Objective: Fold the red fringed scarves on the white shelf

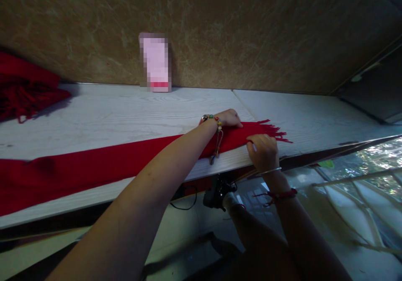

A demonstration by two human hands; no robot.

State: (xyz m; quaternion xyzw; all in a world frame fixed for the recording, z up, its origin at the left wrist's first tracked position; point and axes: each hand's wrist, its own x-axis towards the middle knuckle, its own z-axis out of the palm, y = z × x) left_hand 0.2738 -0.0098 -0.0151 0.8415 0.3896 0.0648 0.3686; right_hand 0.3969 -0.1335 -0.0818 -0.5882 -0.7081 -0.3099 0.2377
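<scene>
A long, flat strip of red fringed cloth (103,163) lies lengthwise along a white wood-grain countertop (125,109), one end running out of view at left and its loose tassels (274,131) fanned out at right. The person's left hand (230,117), fingers bent, rests at the cloth's far edge, the forearm crossing over the fabric; the right hand (264,149), fingers curled, touches the near edge just beside the tassels. Whether either hand pinches the material or merely presses it cannot be told. A multicoloured beaded bracelet (219,124) with a dangling cord circles the left wrist; a thin silvery bangle (272,170) and a braided dark-red cord bracelet (282,194) are on the right arm. At far left, a crumpled bundle of red fringed fabric (27,84) sits on the countertop, well apart from the hands. A pink, pixel-blurred upright object (157,61) stands against a brown marbled wall (251,34) behind.
</scene>
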